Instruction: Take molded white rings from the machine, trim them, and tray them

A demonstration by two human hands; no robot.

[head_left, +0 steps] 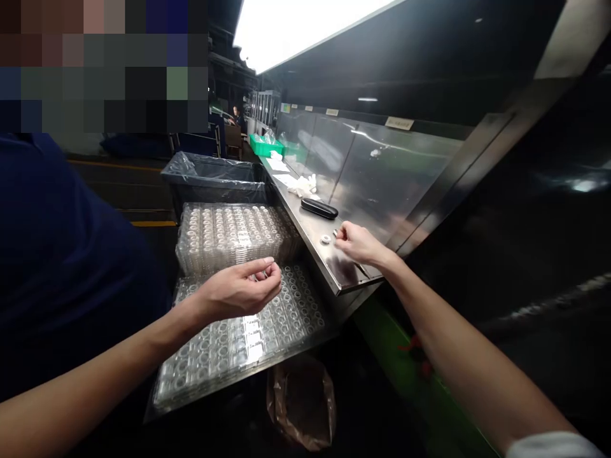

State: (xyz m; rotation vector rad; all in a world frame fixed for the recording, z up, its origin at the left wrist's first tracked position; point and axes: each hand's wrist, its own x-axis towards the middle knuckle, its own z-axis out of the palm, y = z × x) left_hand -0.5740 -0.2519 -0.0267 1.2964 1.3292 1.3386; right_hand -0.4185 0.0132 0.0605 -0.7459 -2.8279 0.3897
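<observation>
My right hand [357, 244] is over the steel ledge, thumb and finger pinched on a small shiny metal part [335, 233]. Beside its fingertips a small white ring-shaped part [325, 239] lies on the ledge. A black oblong case [319, 208] rests just beyond. My left hand [243, 287] hovers above a clear plastic tray [210, 356] with rows of round pockets. Its fingers are curled toward the thumb; whether anything is between them I cannot make out. Behind it rises a stack of similar clear trays [229, 232], the top one holding rows of small pale round parts.
The steel ledge [348, 273] runs away along a metal back panel under a bright lamp. Crumpled white gloves [303, 186], paper sheets and a green bin [266, 147] stand farther along it. A lined dark bin [214, 184] is behind the trays; a brown bag [303, 401] hangs below. Someone in dark blue stands left.
</observation>
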